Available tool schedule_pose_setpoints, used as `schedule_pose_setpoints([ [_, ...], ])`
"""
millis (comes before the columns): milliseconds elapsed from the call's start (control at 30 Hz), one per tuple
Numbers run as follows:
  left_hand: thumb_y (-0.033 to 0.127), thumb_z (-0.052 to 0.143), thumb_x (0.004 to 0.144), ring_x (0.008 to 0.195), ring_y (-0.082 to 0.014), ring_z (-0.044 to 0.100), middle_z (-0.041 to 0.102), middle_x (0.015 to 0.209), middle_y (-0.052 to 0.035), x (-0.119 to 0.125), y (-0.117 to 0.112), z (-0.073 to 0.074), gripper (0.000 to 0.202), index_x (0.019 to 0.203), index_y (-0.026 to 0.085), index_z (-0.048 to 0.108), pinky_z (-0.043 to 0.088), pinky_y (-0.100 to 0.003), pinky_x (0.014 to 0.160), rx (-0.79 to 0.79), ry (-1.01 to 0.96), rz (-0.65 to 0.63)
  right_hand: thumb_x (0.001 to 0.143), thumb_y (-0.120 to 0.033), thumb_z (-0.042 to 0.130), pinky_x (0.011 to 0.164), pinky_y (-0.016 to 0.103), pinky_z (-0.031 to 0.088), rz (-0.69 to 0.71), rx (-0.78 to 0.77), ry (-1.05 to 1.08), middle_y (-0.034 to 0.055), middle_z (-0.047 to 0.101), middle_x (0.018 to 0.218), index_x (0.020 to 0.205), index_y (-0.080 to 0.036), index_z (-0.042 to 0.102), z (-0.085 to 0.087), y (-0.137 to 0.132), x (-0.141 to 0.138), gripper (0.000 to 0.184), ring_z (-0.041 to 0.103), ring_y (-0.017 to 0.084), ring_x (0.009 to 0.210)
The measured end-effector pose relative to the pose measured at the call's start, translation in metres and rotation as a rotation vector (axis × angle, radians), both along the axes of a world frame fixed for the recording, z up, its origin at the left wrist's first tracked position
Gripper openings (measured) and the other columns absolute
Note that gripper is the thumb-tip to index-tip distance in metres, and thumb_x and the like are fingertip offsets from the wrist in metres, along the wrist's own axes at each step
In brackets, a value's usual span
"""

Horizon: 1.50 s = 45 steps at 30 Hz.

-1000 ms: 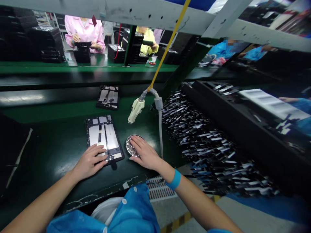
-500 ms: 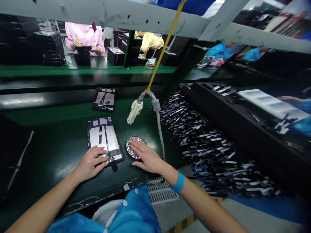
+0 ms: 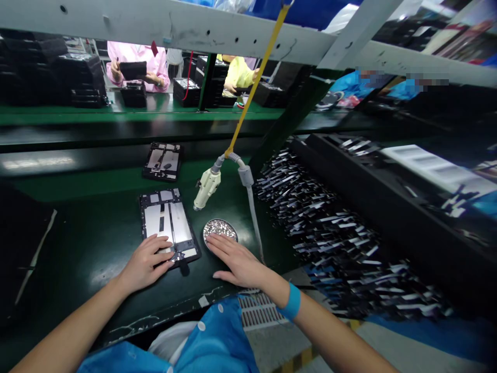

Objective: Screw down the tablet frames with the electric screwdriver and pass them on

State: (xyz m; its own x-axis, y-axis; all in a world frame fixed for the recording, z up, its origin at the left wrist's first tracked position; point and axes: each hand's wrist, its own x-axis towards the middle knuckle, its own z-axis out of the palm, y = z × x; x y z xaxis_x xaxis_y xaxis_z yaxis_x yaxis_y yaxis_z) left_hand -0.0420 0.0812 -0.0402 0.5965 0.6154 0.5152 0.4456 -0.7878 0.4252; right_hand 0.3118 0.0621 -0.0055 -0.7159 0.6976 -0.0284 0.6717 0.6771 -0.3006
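Note:
An opened tablet with its inner white panels exposed lies on the green bench in front of me. My left hand rests on its lower left corner, fingers stretched out and thumb apart. To the tablet's right sits a round dish full of small shiny metal pieces, too small to name. Stretched fingers of my right hand lie over the dish's near edge, thumb spread; whether the fingertips touch the pieces I cannot tell. Above them a cream-coloured hand tool hangs from a yellow strap.
Another opened tablet lies farther back. A grey cable runs down right of the dish. Many dark and silver strips hang from a long black box on the right. Across the bench, co-workers handle dark devices.
My right hand has drawn back slightly toward me, uncovering more of the dish. The hanging tool has swung left and down. My left hand stays on the tablet.

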Motion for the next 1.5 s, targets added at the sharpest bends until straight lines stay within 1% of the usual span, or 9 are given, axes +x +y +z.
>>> schedule_pose_setpoints([
  [167,0.025,0.068,0.098,0.124,-0.028,0.068,0.075,0.124,-0.0091,-0.001,0.0,-0.001,0.019,0.115,0.026,0.076,0.052,-0.053,0.11,-0.006,0.0,-0.001,0.098,-0.055,0.062,0.127,0.059,0.034,-0.115,0.062,0.044,0.0191,0.035,0.169,0.164,-0.016,0.03,-0.005,0.005,0.011,0.083,0.03,0.035,0.159],
  [300,0.025,0.07,0.096,0.124,-0.0279,0.067,0.075,0.123,-0.0086,0.0,-0.001,-0.002,0.019,0.113,0.026,0.077,0.051,-0.053,0.111,-0.017,-0.011,0.008,0.097,-0.058,0.061,0.127,0.06,0.035,-0.157,0.067,0.011,0.0183,0.03,0.171,0.164,-0.017,0.028,-0.006,-0.015,0.015,0.086,0.029,0.036,0.159],
  [400,0.024,0.071,0.095,0.124,-0.0275,0.067,0.075,0.122,-0.0085,0.0,0.0,-0.002,0.019,0.113,0.025,0.077,0.052,-0.052,0.11,-0.012,-0.015,0.006,0.095,-0.061,0.062,0.128,0.06,0.034,-0.169,0.05,-0.039,0.0181,0.026,0.172,0.165,-0.016,0.026,-0.006,-0.023,0.006,0.091,0.026,0.037,0.16],
  [667,0.026,0.068,0.097,0.122,-0.0279,0.068,0.076,0.12,-0.0095,0.001,0.001,0.0,0.016,0.11,0.025,0.078,0.053,-0.053,0.109,0.002,-0.009,0.01,0.098,-0.056,0.06,0.127,0.061,0.034,-0.243,0.122,-0.012,0.0231,0.032,0.169,0.163,-0.01,0.028,-0.015,0.004,-0.011,0.086,0.028,0.038,0.159],
  [933,0.025,0.069,0.096,0.123,-0.0282,0.068,0.075,0.122,-0.0091,0.0,0.0,-0.001,0.018,0.112,0.026,0.077,0.054,-0.053,0.109,-0.01,-0.011,0.009,0.097,-0.059,0.06,0.129,0.058,0.032,-0.09,-0.028,0.009,0.0152,0.028,0.172,0.166,-0.02,0.022,0.003,-0.021,-0.001,0.088,0.027,0.034,0.16],
  [1033,0.025,0.07,0.096,0.123,-0.0278,0.068,0.075,0.122,-0.0089,0.0,0.0,-0.002,0.018,0.112,0.025,0.077,0.053,-0.053,0.109,-0.003,-0.011,0.005,0.097,-0.06,0.06,0.13,0.058,0.03,-0.08,-0.033,-0.021,0.0163,0.026,0.172,0.166,-0.017,0.023,0.004,-0.015,-0.003,0.089,0.025,0.034,0.161],
  [1200,0.024,0.069,0.096,0.122,-0.0272,0.068,0.075,0.121,-0.0087,0.001,0.001,0.0,0.018,0.112,0.025,0.077,0.052,-0.052,0.11,0.014,-0.022,0.001,0.099,-0.057,0.058,0.129,0.059,0.033,-0.152,0.053,-0.02,0.0185,0.031,0.17,0.163,-0.014,0.032,-0.007,0.002,0.002,0.081,0.027,0.034,0.16],
  [1367,0.025,0.068,0.097,0.122,-0.0278,0.068,0.075,0.122,-0.0088,0.001,0.001,0.001,0.017,0.112,0.025,0.076,0.053,-0.053,0.109,0.009,-0.006,-0.004,0.098,-0.057,0.059,0.128,0.06,0.033,-0.223,0.107,-0.029,0.0228,0.032,0.169,0.161,-0.009,0.033,-0.013,0.01,0.005,0.083,0.028,0.037,0.16],
  [1500,0.025,0.068,0.098,0.123,-0.0279,0.068,0.075,0.122,-0.009,0.0,0.001,0.0,0.016,0.112,0.024,0.075,0.053,-0.053,0.109,0.017,0.002,-0.004,0.098,-0.059,0.059,0.129,0.058,0.032,-0.168,0.057,-0.032,0.0217,0.031,0.169,0.161,-0.008,0.034,-0.009,0.011,-0.008,0.084,0.028,0.037,0.16],
])
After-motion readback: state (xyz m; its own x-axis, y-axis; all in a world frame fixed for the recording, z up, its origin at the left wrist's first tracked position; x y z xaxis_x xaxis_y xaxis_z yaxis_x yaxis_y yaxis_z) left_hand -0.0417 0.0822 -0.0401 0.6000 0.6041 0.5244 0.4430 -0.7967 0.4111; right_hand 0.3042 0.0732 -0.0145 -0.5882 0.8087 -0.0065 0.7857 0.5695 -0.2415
